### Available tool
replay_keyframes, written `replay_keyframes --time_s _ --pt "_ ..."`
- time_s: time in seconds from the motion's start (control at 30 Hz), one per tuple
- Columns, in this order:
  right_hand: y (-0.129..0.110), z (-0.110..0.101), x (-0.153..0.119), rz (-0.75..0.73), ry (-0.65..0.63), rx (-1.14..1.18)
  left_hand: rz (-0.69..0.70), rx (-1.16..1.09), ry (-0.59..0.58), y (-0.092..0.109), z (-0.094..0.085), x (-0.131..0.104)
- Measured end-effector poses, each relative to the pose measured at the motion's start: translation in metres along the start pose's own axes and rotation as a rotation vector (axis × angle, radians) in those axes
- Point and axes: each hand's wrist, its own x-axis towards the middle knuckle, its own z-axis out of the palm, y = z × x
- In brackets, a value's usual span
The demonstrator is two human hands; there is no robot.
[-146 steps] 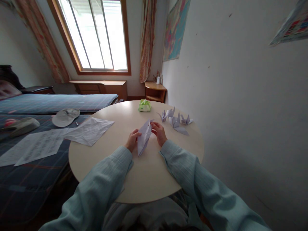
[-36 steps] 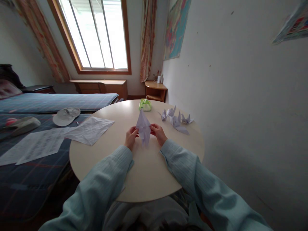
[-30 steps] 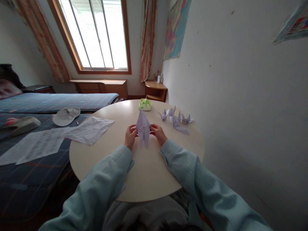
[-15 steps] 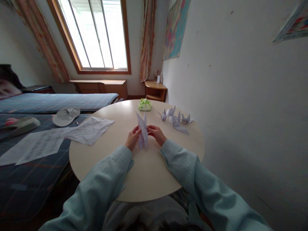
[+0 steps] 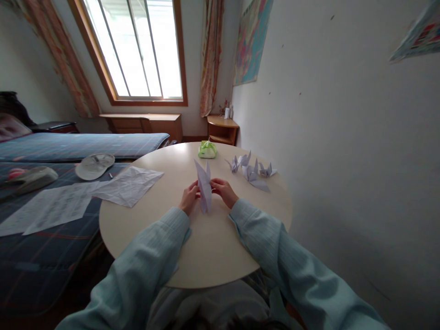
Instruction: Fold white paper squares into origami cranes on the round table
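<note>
A folded white paper piece (image 5: 205,190), long and pointed at its upper end, stands upright between my hands over the round table (image 5: 213,252). My left hand (image 5: 189,197) has its fingers closed at the paper's left side, the fingertips partly hidden behind it. On the right side, my right hand (image 5: 224,190) pinches the paper's edge between thumb and fingers. Several folded paper cranes (image 5: 250,171) sit together beyond my right hand.
A green and white tissue pack (image 5: 207,150) lies at the table's far edge. To the left, a creased paper sheet (image 5: 132,185) overlaps the table edge near printed sheets (image 5: 62,206) and a pale cap (image 5: 94,166) on the bed. A wall (image 5: 343,160) borders the right.
The folded paper has turned slightly, and its lower flaps look closer together. My left fingers have shifted a little along its side; my right hand is nearly still.
</note>
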Motion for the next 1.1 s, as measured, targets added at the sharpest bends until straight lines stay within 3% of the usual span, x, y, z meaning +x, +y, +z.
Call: replay_keyframes --time_s 0.23,0.4,0.73,0.9,1.1 --pt "-0.002 0.003 -0.002 0.011 -0.020 -0.022 0.017 -0.068 0.098 -0.005 0.003 0.002" --pt "-0.003 0.003 -0.003 0.020 -0.057 -0.018 0.046 -0.131 0.043 -0.013 0.002 0.006" --pt "0.002 -0.001 0.001 -0.023 0.021 -0.017 0.060 -0.071 0.122 -0.012 -0.002 0.006" --pt "0.001 0.001 0.000 -0.020 0.027 -0.028 0.087 0.004 0.216 -0.011 -0.003 0.005" --pt "0.000 0.002 -0.001 -0.023 0.012 -0.037 0.098 0.078 0.163 -0.012 -0.005 0.006"
